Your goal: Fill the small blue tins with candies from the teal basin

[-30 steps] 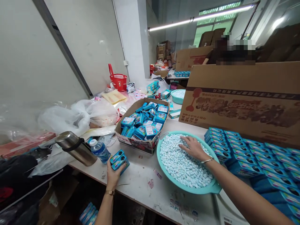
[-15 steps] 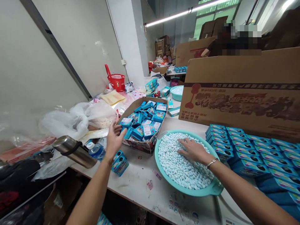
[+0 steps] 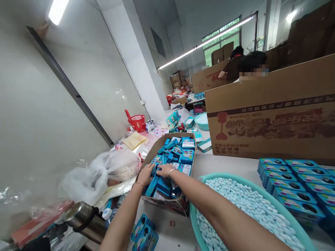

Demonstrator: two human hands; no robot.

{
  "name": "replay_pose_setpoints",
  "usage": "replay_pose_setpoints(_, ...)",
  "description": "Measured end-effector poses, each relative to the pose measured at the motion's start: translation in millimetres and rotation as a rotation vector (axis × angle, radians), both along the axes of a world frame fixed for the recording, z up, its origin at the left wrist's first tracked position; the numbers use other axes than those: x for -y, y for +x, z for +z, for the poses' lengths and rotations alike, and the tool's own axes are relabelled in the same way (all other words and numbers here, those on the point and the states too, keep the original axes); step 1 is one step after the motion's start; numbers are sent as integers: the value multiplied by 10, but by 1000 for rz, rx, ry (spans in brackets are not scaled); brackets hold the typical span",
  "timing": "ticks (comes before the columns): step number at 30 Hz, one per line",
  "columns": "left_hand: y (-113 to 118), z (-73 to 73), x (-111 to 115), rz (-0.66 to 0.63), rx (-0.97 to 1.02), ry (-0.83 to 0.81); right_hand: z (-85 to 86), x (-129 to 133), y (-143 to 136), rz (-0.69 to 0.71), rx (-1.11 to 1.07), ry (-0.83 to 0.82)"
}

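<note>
Both hands are inside an open cardboard tray (image 3: 165, 205) full of small blue printed boxes (image 3: 187, 156). My left hand (image 3: 146, 175) is at the near left side, its fingers closed on a small blue box (image 3: 154, 170). Beside it, my right hand (image 3: 165, 169) pinches at the same box from the right; its fingertips are partly hidden. To the right stands a turquoise basin (image 3: 194, 223) of pale blue, candy-like pieces (image 3: 243, 202), under my right forearm.
Rows of blue boxes (image 3: 290, 184) stand on the right before a large carton (image 3: 272, 122). At left are a steel flask (image 3: 85, 219), a bottle (image 3: 108, 214) and plastic bags (image 3: 102, 174). Two blue boxes (image 3: 144, 233) stand at the near edge. People (image 3: 232, 66) are behind the carton.
My right hand has left the pale pieces in the basin and moved left into the tray. My left hand has gone from the tray's edge in among the boxes. The view has shifted.
</note>
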State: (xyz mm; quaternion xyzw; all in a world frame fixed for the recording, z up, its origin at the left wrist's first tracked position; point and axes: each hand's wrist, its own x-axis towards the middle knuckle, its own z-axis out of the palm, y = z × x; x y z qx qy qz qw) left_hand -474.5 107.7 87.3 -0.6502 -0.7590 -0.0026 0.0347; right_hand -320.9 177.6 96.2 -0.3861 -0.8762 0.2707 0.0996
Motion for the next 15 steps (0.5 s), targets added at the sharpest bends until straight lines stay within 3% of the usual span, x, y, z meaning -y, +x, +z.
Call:
replay_pose_setpoints(3,-39,28,27,18,14,86,-57,7,-72,-45,-36,6)
replay_pose_setpoints(7,13,294,176,37,82,251,67,-114,223,-53,-126,67)
replay_pose_setpoints(9,155,479,324,-78,137,293,212,-169,510,-21,-178,161)
replay_pose_setpoints(11,399,648,514,-300,178,292,380,-152,862,67,-193,298)
replay_pose_setpoints(15,1065,840,893,-594,69,265,689,172,1616,283,-146,415)
